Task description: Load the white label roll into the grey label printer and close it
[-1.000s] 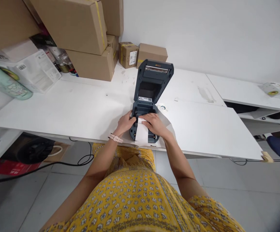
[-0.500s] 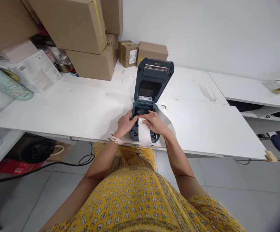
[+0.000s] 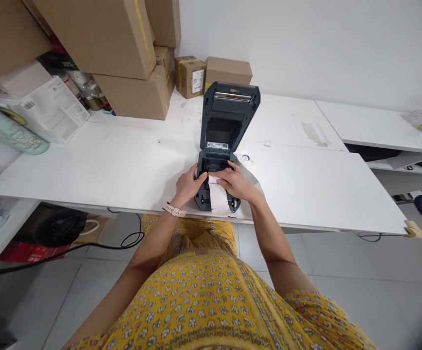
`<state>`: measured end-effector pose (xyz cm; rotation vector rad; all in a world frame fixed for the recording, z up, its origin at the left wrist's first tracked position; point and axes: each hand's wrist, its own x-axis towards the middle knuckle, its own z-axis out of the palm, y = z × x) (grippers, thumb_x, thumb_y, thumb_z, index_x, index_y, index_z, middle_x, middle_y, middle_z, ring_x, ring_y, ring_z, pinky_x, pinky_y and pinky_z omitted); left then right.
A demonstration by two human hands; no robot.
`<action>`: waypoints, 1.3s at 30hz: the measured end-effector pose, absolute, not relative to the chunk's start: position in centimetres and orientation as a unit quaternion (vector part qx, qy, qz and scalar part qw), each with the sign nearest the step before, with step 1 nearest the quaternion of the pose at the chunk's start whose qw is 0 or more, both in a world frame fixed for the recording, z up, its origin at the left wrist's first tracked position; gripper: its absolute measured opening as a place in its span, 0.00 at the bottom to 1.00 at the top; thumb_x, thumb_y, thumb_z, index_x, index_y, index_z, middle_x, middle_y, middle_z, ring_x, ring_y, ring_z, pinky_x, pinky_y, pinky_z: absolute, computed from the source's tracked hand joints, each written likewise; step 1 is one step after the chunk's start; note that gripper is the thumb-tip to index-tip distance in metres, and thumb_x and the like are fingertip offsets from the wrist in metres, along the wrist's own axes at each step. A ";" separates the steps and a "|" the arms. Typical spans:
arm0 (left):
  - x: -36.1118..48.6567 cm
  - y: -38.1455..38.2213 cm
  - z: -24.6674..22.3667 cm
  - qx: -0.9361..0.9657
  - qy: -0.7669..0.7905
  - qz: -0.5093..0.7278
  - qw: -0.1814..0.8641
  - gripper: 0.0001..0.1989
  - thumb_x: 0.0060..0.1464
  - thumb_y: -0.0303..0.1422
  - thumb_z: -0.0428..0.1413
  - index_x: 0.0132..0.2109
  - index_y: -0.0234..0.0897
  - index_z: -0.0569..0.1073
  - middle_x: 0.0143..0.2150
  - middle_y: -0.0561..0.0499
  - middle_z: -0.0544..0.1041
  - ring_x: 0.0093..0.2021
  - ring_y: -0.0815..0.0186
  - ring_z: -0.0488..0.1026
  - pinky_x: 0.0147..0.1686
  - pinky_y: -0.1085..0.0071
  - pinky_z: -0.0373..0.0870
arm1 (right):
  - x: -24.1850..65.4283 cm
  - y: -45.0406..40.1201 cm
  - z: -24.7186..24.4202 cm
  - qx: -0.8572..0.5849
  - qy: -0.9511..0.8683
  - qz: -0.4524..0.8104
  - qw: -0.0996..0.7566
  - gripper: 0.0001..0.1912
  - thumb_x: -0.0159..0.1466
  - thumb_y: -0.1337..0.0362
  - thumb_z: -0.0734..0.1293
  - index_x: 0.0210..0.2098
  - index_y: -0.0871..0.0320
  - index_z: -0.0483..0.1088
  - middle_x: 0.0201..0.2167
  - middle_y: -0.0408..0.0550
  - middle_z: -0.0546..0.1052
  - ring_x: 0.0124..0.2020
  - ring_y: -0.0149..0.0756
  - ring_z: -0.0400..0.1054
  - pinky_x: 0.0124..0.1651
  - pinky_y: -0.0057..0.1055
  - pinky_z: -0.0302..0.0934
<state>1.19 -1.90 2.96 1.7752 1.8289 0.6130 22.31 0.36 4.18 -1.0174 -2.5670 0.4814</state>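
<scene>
A dark grey label printer [image 3: 205, 201] stands at the table's front edge with its lid [image 3: 220, 109] tipped up and back. Inside its bay lies a white label roll [image 3: 213, 179], whose loose strip [image 3: 219, 200] hangs forward over the printer's front. My left hand [image 3: 188, 187] grips the printer's left side, thumb inside the bay by the roll and fingers along the outer wall. From the right, my right hand [image 3: 237, 183] is closed over the roll, its fingers hiding much of it.
Cardboard boxes [image 3: 130, 95] are stacked at the back left, and two smaller ones [image 3: 228, 71] stand behind the printer. A white carton [image 3: 56, 107] and a mint bottle [image 3: 14, 129] sit far left. The white table [image 3: 305, 189] ends right in front of me.
My right hand has shifted slightly on the roll, its index finger lifting a little. Less pale paper shows to the printer's right. The camera view has shifted a little.
</scene>
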 end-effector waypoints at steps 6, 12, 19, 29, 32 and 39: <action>2.1 -2.7 3.3 0.698 0.610 0.355 0.121 0.19 0.63 0.33 0.55 0.60 0.37 0.71 0.53 0.43 0.78 0.56 0.55 0.71 0.57 0.59 0.68 | 22.3 0.2 4.3 -0.361 -0.906 0.159 0.155 0.23 0.72 0.69 0.59 0.63 0.51 0.71 0.57 0.49 0.81 0.57 0.47 0.74 0.74 0.63 0.43; 3.1 -3.4 3.7 0.763 0.556 0.306 0.122 0.08 0.65 0.29 0.53 0.47 0.40 0.76 0.49 0.47 0.81 0.54 0.55 0.72 0.59 0.57 0.63 | 22.2 0.4 4.3 -0.367 -0.911 0.131 0.137 0.20 0.71 0.69 0.59 0.58 0.56 0.74 0.53 0.52 0.82 0.52 0.48 0.76 0.73 0.61 0.46; 3.3 -3.7 3.7 0.766 0.568 0.284 0.102 0.09 0.64 0.30 0.55 0.50 0.41 0.75 0.49 0.45 0.80 0.55 0.52 0.71 0.59 0.54 0.61 | 22.0 0.5 4.7 -0.367 -0.916 0.106 0.123 0.19 0.69 0.71 0.60 0.56 0.60 0.73 0.48 0.54 0.84 0.49 0.46 0.76 0.72 0.58 0.49; 2.2 -3.7 3.0 0.759 0.527 0.333 0.187 0.12 0.64 0.28 0.51 0.52 0.38 0.73 0.51 0.44 0.79 0.55 0.54 0.70 0.57 0.58 0.67 | 22.5 0.6 5.2 -0.349 -0.917 0.148 0.126 0.18 0.72 0.66 0.59 0.57 0.58 0.73 0.49 0.53 0.83 0.50 0.45 0.77 0.73 0.56 0.47; 1.6 -3.7 2.9 0.767 0.502 0.344 0.204 0.13 0.65 0.27 0.49 0.52 0.37 0.73 0.52 0.44 0.79 0.55 0.56 0.70 0.58 0.59 0.68 | 22.0 0.2 5.1 -0.367 -0.911 0.132 0.137 0.19 0.75 0.60 0.58 0.56 0.61 0.74 0.45 0.55 0.83 0.49 0.45 0.77 0.73 0.55 0.47; 1.1 -3.2 3.3 0.788 0.490 0.319 0.191 0.09 0.66 0.28 0.47 0.45 0.39 0.72 0.47 0.45 0.78 0.52 0.58 0.70 0.55 0.61 0.68 | 21.0 -0.8 4.6 -0.411 -0.894 0.103 0.148 0.16 0.73 0.58 0.62 0.55 0.59 0.72 0.44 0.53 0.83 0.51 0.48 0.75 0.74 0.54 0.46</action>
